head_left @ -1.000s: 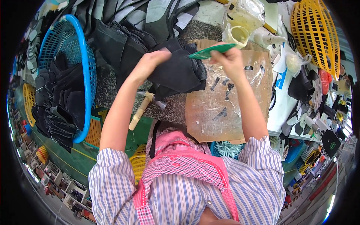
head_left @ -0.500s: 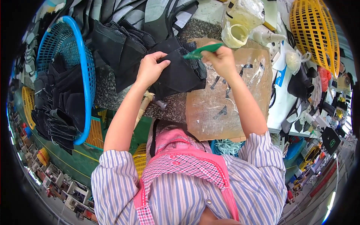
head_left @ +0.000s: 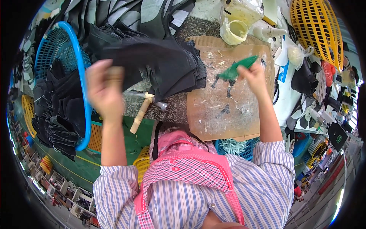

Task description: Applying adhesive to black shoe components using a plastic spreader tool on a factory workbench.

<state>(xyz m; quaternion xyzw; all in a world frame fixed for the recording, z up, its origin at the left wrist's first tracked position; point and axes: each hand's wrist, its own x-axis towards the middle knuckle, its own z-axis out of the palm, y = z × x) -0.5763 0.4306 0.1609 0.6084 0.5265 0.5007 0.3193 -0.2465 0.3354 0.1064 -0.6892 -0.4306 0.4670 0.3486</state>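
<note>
Black fabric piece (head_left: 152,65) lifted in closed left hand (head_left: 103,91); green brush (head_left: 237,68) pinched in right hand (head_left: 253,78) over glue-stained cardboard (head_left: 228,110); stack beside still unprocessed.

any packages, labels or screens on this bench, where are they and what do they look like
Clear plastic bag: far edge of the bench, bulging, yellowish contents.
Small knotted plastic bag: right of the cardboard sheet, rounded, pale contents.
White sheet with a blue patch: right bench edge, flat.
No screen can be made out.
</note>
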